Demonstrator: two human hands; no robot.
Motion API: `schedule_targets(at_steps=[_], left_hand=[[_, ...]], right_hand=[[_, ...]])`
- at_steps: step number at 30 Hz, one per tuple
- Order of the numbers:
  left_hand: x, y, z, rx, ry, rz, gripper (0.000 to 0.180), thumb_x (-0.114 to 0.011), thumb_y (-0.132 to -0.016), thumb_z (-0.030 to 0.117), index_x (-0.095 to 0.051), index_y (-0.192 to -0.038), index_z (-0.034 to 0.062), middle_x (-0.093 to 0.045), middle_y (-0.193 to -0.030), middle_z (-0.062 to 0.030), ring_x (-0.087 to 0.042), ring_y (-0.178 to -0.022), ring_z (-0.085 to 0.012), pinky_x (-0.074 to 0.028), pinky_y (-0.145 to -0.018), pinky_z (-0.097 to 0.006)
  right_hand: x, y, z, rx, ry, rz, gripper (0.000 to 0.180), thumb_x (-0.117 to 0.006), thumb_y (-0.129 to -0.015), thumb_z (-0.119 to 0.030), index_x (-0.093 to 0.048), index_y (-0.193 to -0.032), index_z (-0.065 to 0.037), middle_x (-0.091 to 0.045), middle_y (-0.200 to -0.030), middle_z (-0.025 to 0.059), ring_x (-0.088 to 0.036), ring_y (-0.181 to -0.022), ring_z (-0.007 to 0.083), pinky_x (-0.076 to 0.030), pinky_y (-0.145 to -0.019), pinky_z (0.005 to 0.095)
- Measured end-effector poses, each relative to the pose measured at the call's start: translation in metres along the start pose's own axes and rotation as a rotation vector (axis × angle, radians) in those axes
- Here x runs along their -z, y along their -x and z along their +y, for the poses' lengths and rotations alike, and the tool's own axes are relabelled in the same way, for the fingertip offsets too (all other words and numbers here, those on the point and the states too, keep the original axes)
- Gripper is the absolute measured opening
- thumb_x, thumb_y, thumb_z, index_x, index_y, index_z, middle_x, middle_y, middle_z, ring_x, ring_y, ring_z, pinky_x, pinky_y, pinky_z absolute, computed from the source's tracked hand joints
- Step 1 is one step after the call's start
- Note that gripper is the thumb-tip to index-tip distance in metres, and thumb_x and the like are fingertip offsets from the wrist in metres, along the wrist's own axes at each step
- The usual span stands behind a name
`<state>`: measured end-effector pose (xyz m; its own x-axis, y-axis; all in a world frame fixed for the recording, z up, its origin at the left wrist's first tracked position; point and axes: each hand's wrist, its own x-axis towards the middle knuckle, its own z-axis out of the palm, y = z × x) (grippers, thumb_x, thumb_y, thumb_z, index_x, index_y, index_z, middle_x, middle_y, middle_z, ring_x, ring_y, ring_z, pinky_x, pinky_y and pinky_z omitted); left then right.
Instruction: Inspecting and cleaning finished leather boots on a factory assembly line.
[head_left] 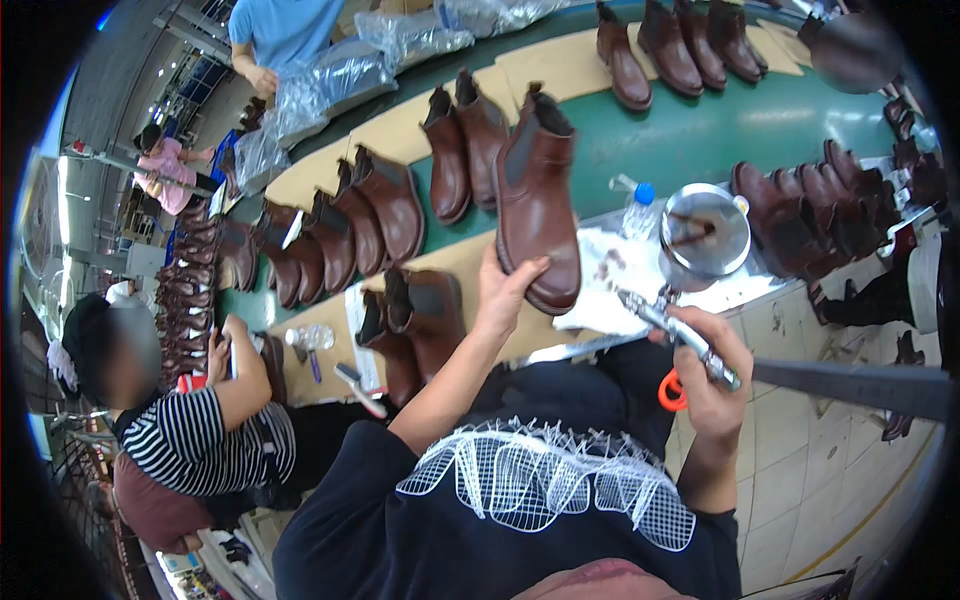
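Left hand [503, 290] grips a brown boot [538, 200] by its sole, at twelve o'clock. Right hand [710, 375], at three o'clock, closes around a spray gun [690, 270], cup up.

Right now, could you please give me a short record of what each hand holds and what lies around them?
left hand: holds a brown boot up by its heel end
right hand: grips a metal spray gun with a round cup
surface: green belt carrying more brown boots
nearby: white stained cloth, small bottle
others: person in striped top at left
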<state>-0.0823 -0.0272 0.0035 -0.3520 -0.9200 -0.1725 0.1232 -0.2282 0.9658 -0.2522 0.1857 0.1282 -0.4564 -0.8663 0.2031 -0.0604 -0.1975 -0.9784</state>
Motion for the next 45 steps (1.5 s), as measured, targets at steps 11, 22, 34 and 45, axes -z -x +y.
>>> schedule_targets(at_steps=[11, 22, 34, 45], left_hand=[[-0.074, -0.231, -0.018, 0.016, 0.256, -0.154, 0.071, -0.079, -0.08, 0.013, -0.043, -0.139, -0.0036, -0.062, -0.123, -0.0115, -0.061, -0.109, -0.019, -0.048, -0.096, -0.032], [-0.108, -0.387, -0.101, 0.313, 0.046, 0.003, 0.073, -0.082, -0.078, 0.023, -0.049, -0.14, 0.0029, -0.067, -0.111, -0.013, -0.066, -0.074, -0.0174, -0.056, -0.062, -0.031], [0.061, -0.195, -0.091, 0.155, -0.103, 0.686, 0.051, -0.077, -0.079, 0.023, -0.06, -0.122, 0.0028, -0.053, -0.126, -0.0111, -0.056, -0.1, -0.0197, -0.046, -0.093, -0.033], [0.036, -0.269, -0.079, 0.593, 0.291, 0.121, 0.05, -0.084, -0.065, 0.051, -0.065, -0.09, 0.0126, -0.063, -0.085, 0.0003, -0.056, -0.08, -0.0113, -0.04, -0.063, -0.028]], right_hand=[[0.039, -0.026, 0.016, -0.25, -0.045, 0.195, 0.029, -0.057, -0.09, -0.006, -0.057, -0.115, 0.007, -0.067, -0.103, 0.0182, -0.068, -0.096, 0.024, -0.052, -0.086, 0.0336], [0.032, -0.054, 0.048, -0.287, 0.013, 0.165, 0.03, -0.062, -0.093, -0.013, -0.057, -0.114, 0.007, -0.067, -0.104, 0.0194, -0.069, -0.095, 0.0255, -0.054, -0.082, 0.0322], [0.003, -0.045, 0.029, -0.224, 0.351, 0.087, 0.055, -0.053, -0.085, 0.007, -0.049, -0.14, 0.002, -0.057, -0.114, 0.0115, -0.054, -0.087, 0.0134, -0.046, -0.08, 0.0256], [-0.014, -0.015, 0.016, -0.18, 0.376, 0.091, 0.05, -0.048, -0.079, 0.006, -0.058, -0.128, 0.006, -0.065, -0.105, 0.0174, -0.062, -0.091, 0.0202, -0.048, -0.078, 0.0289]])
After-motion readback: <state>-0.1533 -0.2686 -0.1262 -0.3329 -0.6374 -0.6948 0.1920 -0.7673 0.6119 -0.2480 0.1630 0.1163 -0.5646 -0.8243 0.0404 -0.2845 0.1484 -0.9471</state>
